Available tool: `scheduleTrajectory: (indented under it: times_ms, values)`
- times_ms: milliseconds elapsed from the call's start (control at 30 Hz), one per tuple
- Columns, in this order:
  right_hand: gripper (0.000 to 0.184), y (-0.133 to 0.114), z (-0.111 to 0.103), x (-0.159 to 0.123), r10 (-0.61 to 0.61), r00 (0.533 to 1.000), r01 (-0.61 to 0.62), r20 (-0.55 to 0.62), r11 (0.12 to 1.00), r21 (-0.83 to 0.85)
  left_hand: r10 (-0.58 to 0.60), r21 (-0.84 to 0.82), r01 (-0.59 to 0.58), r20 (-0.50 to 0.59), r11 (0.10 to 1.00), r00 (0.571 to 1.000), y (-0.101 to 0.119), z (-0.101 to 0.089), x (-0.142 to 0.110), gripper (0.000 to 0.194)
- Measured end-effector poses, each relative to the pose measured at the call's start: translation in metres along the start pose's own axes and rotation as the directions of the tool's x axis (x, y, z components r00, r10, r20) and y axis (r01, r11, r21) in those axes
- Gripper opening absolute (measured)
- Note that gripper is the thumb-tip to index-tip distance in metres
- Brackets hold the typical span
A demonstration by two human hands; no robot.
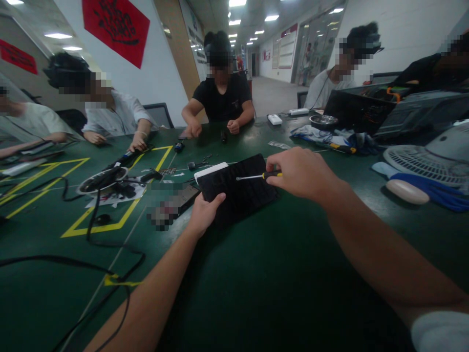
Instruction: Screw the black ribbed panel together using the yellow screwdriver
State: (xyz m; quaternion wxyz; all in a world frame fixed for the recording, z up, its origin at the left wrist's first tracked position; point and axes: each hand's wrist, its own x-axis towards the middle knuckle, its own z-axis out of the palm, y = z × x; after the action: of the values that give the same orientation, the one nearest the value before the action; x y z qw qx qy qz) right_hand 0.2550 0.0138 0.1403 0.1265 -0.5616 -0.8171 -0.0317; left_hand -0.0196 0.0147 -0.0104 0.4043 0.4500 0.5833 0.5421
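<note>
My left hand (205, 213) grips the near left corner of a flat black rectangular panel (252, 198), thumb on top. The panel is dark, so its exact kind cannot be made out. A white flat piece (211, 172) shows along its far left edge. In my right hand (298, 171) is a screwdriver (252, 177) with a black and yellow handle, held between closed fingers. Its metal shaft points left across the panel; whether the tip touches the surface is unclear. Just left of my left hand lies a phone-like flat device (179, 203), partly blurred out.
Black cables (90, 215) and a dish of parts (102, 180) are on the left of the green table (256, 283). On the right lie a white fan (428, 164), blue gloves (439, 193), a computer mouse-like object (407, 191) and a metal bowl (323, 121). Several people sit around.
</note>
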Motion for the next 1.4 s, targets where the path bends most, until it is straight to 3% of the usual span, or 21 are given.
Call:
scheduleTrajectory:
  times_ms: [1400]
  values:
    - [0.028,-0.0028,0.0,0.0014,0.036,0.999,-0.036,0.025,0.999,-0.025,0.006,0.007,-0.006,0.017,1.0,1.0,0.001,-0.0002,-0.0003,0.062]
